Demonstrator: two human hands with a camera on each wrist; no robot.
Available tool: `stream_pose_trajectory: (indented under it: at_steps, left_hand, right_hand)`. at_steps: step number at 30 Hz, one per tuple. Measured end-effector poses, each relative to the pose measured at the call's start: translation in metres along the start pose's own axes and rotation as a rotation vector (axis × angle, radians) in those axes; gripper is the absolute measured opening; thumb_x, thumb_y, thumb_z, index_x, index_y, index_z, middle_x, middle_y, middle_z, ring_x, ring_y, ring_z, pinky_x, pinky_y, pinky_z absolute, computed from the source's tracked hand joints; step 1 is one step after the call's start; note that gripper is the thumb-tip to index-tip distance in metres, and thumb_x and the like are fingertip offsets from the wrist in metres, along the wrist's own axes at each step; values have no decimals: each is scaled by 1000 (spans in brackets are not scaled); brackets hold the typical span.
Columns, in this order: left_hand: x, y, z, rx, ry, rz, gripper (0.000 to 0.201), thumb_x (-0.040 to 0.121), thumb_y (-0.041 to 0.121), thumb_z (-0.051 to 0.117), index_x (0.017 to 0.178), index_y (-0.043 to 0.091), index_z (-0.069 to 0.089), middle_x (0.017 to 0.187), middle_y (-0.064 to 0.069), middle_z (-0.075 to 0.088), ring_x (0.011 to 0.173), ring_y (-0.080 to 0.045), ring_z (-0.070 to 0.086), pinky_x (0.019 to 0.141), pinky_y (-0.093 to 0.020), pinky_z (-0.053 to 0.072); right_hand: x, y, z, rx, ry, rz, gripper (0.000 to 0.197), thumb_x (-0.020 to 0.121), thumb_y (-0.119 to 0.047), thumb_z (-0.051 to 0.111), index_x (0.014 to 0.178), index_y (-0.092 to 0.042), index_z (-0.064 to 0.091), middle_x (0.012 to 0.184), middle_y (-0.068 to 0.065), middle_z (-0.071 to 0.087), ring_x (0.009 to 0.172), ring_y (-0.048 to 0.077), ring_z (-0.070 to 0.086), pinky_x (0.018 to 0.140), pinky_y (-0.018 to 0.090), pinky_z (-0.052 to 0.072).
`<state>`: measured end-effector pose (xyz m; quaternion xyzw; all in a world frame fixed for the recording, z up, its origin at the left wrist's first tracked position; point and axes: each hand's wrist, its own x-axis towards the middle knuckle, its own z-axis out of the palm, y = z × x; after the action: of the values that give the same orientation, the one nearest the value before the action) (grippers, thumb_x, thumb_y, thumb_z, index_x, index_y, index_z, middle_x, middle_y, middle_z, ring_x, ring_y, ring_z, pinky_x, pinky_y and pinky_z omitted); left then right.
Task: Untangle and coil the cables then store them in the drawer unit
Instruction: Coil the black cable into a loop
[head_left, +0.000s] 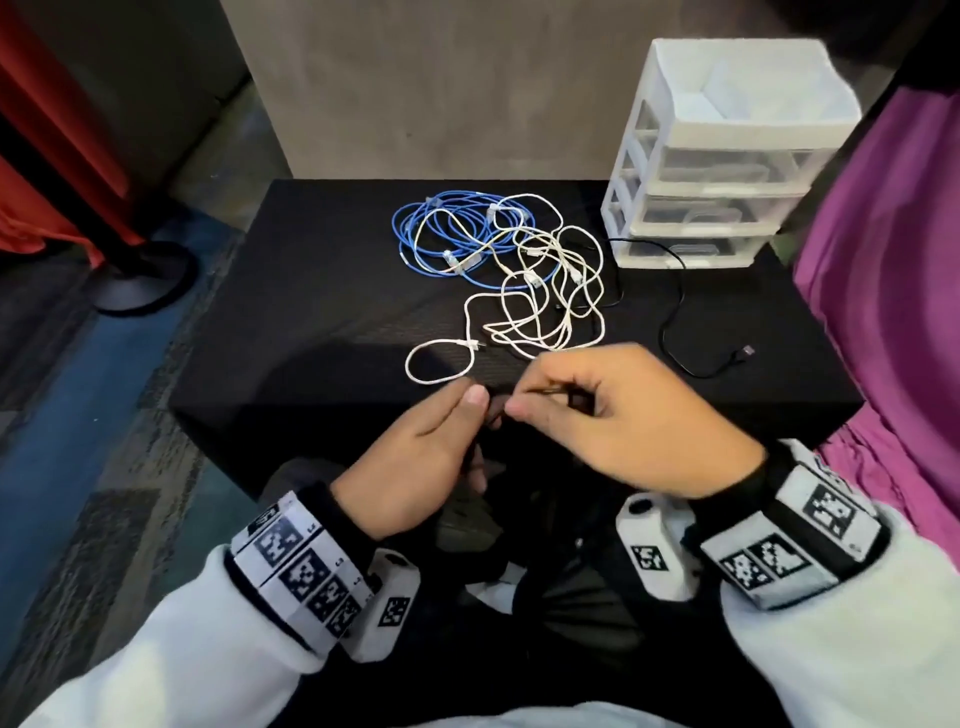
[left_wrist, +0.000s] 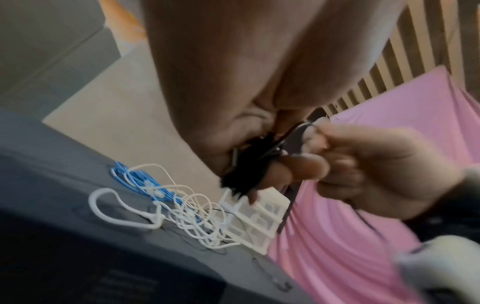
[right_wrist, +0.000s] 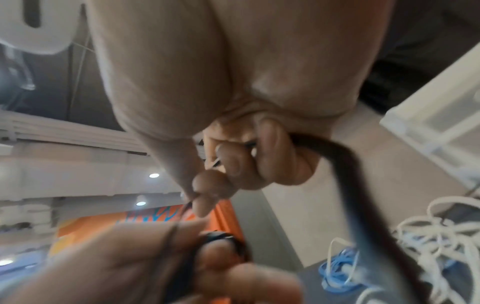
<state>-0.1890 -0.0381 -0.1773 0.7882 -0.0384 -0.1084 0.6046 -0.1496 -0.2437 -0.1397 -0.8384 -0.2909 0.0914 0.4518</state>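
A: How are the hands being held?

B: The left hand (head_left: 415, 462) and the right hand (head_left: 623, 415) are being held close together over the near edge of the surface (head_left: 311, 312). The black cable (left_wrist: 241, 174) is being gripped as a small bundle by the curled fingers (left_wrist: 306, 166) of the left hand. A strand of that same cable is being pinched between thumb and forefinger of the right hand, with its other fingers (right_wrist: 272, 156) curled round a further length.

A: And the rest of the black cable?

B: It is being trailed across the surface (head_left: 675, 312), with its plug lying near the right edge.

A: What is being carried by the surface?

B: A blue cable (head_left: 431, 234) is lying in loose loops toward the far side, overlapped by a tangle of white cables (head_left: 545, 291) just beside it. The drawer unit (head_left: 727, 156) is standing at the far right corner, with its drawers shown closed.

A: And the room?

B: A grey wall is being seen behind the surface, a pink cloth (head_left: 883, 286) at the right, a red curtain (head_left: 62, 130) and a round stand base (head_left: 140, 280) at the left, on patterned carpet.

A: Where is open room being left?

B: The left half of the surface is being left bare, while the right side is being crowded by the drawer unit and the pink cloth.
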Motion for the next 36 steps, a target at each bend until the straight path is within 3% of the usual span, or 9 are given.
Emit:
stream_pose_trajectory:
  at_steps: [5, 9, 14, 18, 21, 24, 28, 33, 36]
  left_hand:
    - [-4, 23, 0, -250, -193, 60, 40, 108, 39, 32, 92, 9, 52, 111, -12, 77, 47, -13, 35, 55, -22, 38]
    - [-7, 25, -13, -493, -215, 28, 39, 109, 38, 32, 88, 11, 49, 117, -26, 72, 43, -6, 31, 51, -20, 35]
    - [-9, 16, -21, -749, -181, -87, 30, 107, 35, 38, 87, 14, 46, 82, -3, 59, 43, -2, 33, 49, -19, 34]
    - [-7, 8, -10, -968, -184, -169, 33, 110, 34, 33, 83, 18, 45, 75, 4, 36, 45, -1, 32, 50, -19, 31]
    - [-6, 6, 2, -982, -142, -165, 32, 109, 34, 35, 84, 17, 45, 76, 3, 37, 50, -5, 35, 55, -20, 33]
    - [-3, 4, 12, -965, -44, -135, 28, 107, 33, 39, 88, 15, 48, 79, 0, 44, 58, -8, 41, 59, -20, 38]
    - [0, 2, 14, -965, 18, -111, 27, 106, 32, 41, 88, 15, 50, 80, 0, 47, 61, -8, 45, 60, -19, 42]
    - [-1, -5, 15, -934, -2, -84, 30, 108, 34, 42, 88, 15, 51, 79, 0, 46, 62, -10, 44, 62, -21, 42]
    - [-1, -11, 21, -749, 95, -42, 28, 103, 36, 48, 89, 13, 55, 78, -5, 52, 72, -19, 50, 74, -33, 44]
  right_hand:
    - [14, 29, -8, 118, 82, 53, 10, 96, -24, 75, 88, -20, 76, 81, 3, 71, 76, 9, 62, 81, 32, 50]
    - [9, 51, 12, 138, 124, 94, 16, 104, -25, 63, 96, -24, 77, 87, 2, 73, 82, 16, 66, 86, 35, 53]
    - [-3, 65, 29, -9, 190, 160, 12, 99, -27, 70, 95, -31, 80, 88, -3, 66, 86, 13, 62, 84, 24, 47]
    - [-4, 59, 39, 278, 302, 312, 9, 98, -21, 73, 96, -17, 80, 84, 10, 70, 70, 14, 65, 75, 35, 55]
    - [-3, 45, 40, 694, 398, 385, 11, 97, -9, 70, 99, 0, 74, 85, 17, 63, 67, 16, 66, 65, 28, 58]
    - [-2, 35, 39, 904, 389, 404, 14, 99, -11, 65, 102, -1, 75, 88, 17, 64, 75, 19, 69, 72, 28, 62]
    - [-6, 29, 40, 980, 309, 383, 33, 91, -26, 70, 112, 0, 74, 93, 14, 70, 88, 27, 64, 92, 41, 56]
    - [-6, 23, 46, 994, 351, 432, 19, 99, -11, 64, 111, -1, 74, 93, 17, 72, 87, 31, 63, 89, 42, 56]
    - [-5, 22, 48, 1031, 342, 460, 19, 102, -9, 60, 112, 4, 71, 99, 26, 74, 85, 33, 71, 83, 41, 63]
